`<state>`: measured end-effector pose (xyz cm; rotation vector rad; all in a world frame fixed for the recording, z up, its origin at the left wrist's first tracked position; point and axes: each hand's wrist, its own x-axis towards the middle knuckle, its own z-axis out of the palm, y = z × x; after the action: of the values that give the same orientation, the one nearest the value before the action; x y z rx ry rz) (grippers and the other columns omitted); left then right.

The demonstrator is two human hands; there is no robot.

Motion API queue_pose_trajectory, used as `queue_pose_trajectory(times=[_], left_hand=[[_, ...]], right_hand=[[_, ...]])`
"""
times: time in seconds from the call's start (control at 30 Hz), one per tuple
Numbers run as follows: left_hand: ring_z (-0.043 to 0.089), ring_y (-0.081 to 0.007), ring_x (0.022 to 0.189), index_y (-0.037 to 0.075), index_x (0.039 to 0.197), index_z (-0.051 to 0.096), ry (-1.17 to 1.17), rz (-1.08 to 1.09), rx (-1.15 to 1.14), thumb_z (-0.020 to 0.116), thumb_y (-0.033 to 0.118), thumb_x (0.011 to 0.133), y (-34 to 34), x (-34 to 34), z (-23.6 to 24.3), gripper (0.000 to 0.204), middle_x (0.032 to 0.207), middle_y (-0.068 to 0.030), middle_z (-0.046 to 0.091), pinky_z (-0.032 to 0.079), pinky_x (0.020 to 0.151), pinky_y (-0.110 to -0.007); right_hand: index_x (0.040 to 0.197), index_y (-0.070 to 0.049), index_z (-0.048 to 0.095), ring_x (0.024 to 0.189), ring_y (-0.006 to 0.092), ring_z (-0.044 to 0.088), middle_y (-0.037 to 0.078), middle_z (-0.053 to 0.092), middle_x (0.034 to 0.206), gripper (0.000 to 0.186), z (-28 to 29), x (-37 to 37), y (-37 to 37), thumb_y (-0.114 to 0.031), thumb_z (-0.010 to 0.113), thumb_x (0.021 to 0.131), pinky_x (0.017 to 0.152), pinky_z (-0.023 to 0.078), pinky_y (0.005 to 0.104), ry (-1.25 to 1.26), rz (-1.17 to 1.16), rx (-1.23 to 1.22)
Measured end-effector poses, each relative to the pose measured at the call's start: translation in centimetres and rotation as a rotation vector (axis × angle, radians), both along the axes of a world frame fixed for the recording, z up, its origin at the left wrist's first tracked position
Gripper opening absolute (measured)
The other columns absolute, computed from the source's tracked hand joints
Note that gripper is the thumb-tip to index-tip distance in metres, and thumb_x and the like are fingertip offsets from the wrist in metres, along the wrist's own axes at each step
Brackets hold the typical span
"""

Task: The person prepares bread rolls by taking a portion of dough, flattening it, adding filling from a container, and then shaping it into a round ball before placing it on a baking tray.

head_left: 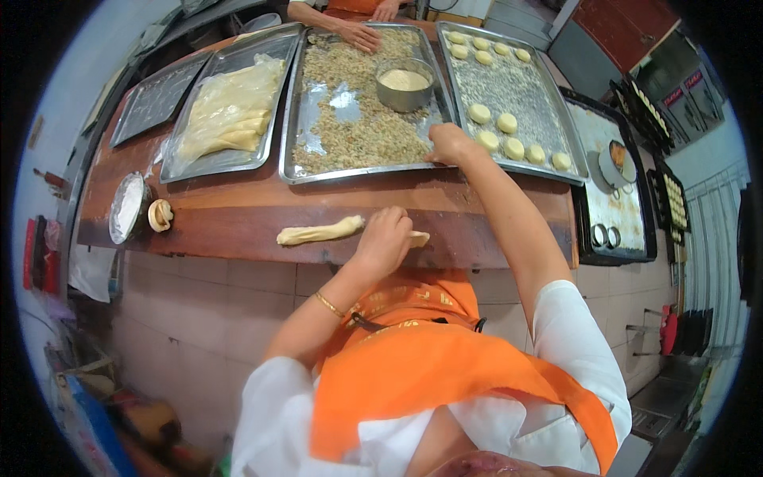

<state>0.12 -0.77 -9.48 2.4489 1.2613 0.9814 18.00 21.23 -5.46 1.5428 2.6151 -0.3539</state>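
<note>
On the wooden table lies a dough roll (318,233). Just right of it, my left hand (387,236) has its fingers curled over a smaller dough piece (417,238). My right hand (449,145) reaches to the right edge of the middle metal tray (286,140), fingertips curled and hidden, so what they hold is unclear. That tray holds a spread crumbly filling (342,139) and a metal pot of pale grains (404,79). The right-hand tray (574,151) carries several pale dough rounds (506,122).
Plastic-covered dough (226,119) and another tray (147,103) stand left, with a flour bowl (125,208) and wooden rings (160,215). A black baking tray (616,238) is right. A co-worker's hand (358,36) is over the filling.
</note>
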Motion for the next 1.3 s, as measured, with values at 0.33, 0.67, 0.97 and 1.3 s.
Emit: queue_pose_trajectory(times=[0.33, 0.67, 0.97, 1.3], left_hand=[[0.066, -0.0392, 0.108, -0.004, 0.128, 0.041, -1.620, -0.278, -1.035, 0.038, 0.009, 0.093, -0.6, -3.4, 0.6, 0.037, 0.114, -0.0274, 0.063, 0.055, 0.093, -0.047], [0.067, -0.0333, 0.107, -0.002, 0.125, 0.045, -1.591, -0.233, -1.069, 0.047, 0.007, 0.093, -0.3, -4.7, -0.7, 0.033, 0.115, -0.0232, 0.065, 0.056, 0.090, -0.041], [0.068, -0.0323, 0.102, -0.001, 0.124, 0.047, -1.643, -0.142, -1.050, 0.047, 0.006, 0.093, 0.0, -4.5, -0.2, 0.032, 0.113, -0.0226, 0.066, 0.057, 0.086, -0.040], [0.068, -0.0318, 0.098, -0.005, 0.122, 0.048, -1.728, -0.061, -0.986, 0.046, 0.005, 0.089, -0.8, -5.2, 0.6, 0.035, 0.109, -0.0236, 0.065, 0.056, 0.085, -0.040]], right_hand=[[0.127, -0.001, 0.056, 0.116, 0.0416, 0.058, 0.027, 0.062, 0.121, 0.050, -3.8, -7.5, 1.7, -0.008, 0.067, 0.079, 0.098, 0.048, 0.0446, 0.264, 0.263, 0.035], [0.144, -0.018, 0.042, 0.095, 0.0408, 0.063, 0.022, 0.053, 0.119, 0.058, -2.2, -10.6, 0.0, -0.043, 0.058, 0.095, 0.080, 0.053, 0.0480, 0.041, 0.457, 0.253], [0.096, -0.005, 0.057, 0.078, 0.0412, 0.064, 0.022, 0.063, 0.088, 0.019, -5.3, -13.4, 3.0, -0.022, 0.053, 0.090, 0.068, 0.052, 0.0509, 0.076, 0.434, 0.184], [0.115, -0.006, 0.059, 0.051, 0.0084, 0.038, 0.006, 0.062, 0.093, 0.045, -2.4, -12.5, 3.1, -0.046, 0.042, 0.105, 0.041, 0.026, 0.0226, 1.530, -0.602, -1.172]])
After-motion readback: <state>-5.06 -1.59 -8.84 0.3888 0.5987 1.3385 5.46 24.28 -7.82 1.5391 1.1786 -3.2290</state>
